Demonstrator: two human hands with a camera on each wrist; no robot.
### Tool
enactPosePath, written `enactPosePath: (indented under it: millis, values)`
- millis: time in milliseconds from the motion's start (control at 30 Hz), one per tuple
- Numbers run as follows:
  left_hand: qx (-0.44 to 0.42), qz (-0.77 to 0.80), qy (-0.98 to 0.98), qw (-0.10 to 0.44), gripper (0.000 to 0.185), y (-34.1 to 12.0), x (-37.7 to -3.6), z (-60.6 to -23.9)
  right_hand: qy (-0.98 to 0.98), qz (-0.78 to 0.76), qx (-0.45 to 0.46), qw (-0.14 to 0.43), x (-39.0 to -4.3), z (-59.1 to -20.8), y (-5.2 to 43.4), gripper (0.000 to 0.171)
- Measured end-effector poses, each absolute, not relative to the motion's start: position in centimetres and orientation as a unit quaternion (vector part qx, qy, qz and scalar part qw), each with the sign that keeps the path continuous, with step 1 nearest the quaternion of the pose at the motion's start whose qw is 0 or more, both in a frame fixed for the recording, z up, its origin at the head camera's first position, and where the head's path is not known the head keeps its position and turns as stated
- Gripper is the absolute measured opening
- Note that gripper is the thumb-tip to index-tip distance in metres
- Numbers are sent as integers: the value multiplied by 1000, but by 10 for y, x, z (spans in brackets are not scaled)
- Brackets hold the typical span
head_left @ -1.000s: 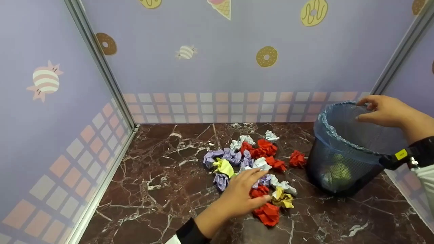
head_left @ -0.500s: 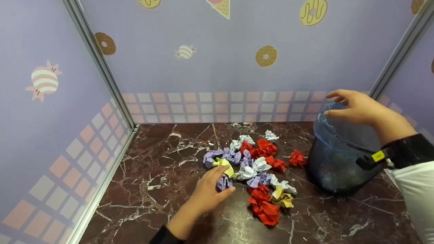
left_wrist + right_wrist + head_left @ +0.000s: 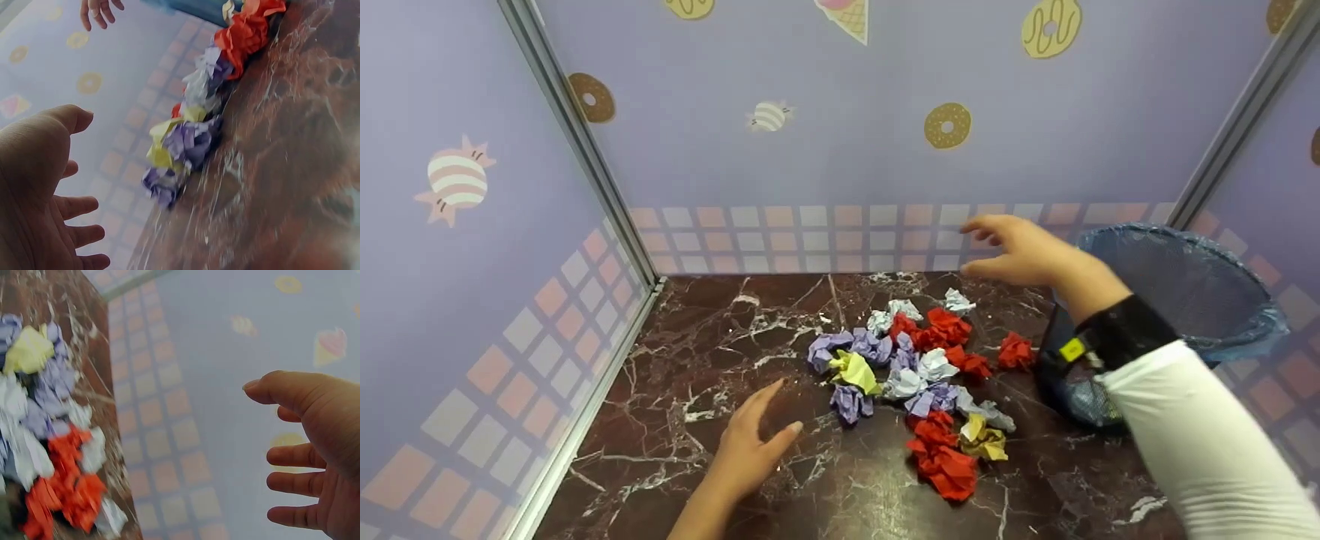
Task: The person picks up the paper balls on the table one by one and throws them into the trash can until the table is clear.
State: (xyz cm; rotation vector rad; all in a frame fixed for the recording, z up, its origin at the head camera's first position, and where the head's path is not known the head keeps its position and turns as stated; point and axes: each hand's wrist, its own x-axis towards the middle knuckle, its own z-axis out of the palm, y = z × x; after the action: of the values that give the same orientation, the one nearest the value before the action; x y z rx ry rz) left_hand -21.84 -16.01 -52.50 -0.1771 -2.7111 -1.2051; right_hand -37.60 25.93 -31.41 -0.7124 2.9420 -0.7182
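Note:
Crumpled paper balls lie in a loose heap on the dark marbled table, among them a yellow ball (image 3: 855, 373), a purple ball (image 3: 851, 403), a white ball (image 3: 905, 382) and a red ball (image 3: 952, 474). My left hand (image 3: 750, 442) is to the left of the heap, fingers spread and holding nothing; its palm side shows in the left wrist view. Above the far side of the heap is my right hand (image 3: 1020, 251), its fingers loosely extended and nothing in them. Behind the right forearm stands a mesh bin (image 3: 1057, 337), partly hidden, with a blue plastic liner (image 3: 1245, 300) over its rim.
Purple panels enclose the table (image 3: 720, 465) at the back, left and right. A lone red paper ball (image 3: 1015, 351) lies between the heap and the bin. Through the bin's lower wall, crumpled paper (image 3: 1087, 397) shows.
My right hand has moved left from over the bin to above the back of the heap. The left hand has drawn back leftward from over the papers. The balls lie as before.

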Motion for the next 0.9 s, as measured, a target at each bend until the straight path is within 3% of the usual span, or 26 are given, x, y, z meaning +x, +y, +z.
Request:
enactPosePath:
  millis: [333,467,900]
  values:
    - [-27,-444,-892,82,71,-190,-200,-529,924,-283,-246,75,-385,-377,163,63]
    - [-6,-442,-894,75,71,-198,-194,-530,924,-268,-264,69,-388,-411,133,62]
    - [26,-458,-887,57,74,-208,-181,-537,932,-232,-269,77,-377,-499,76,51]
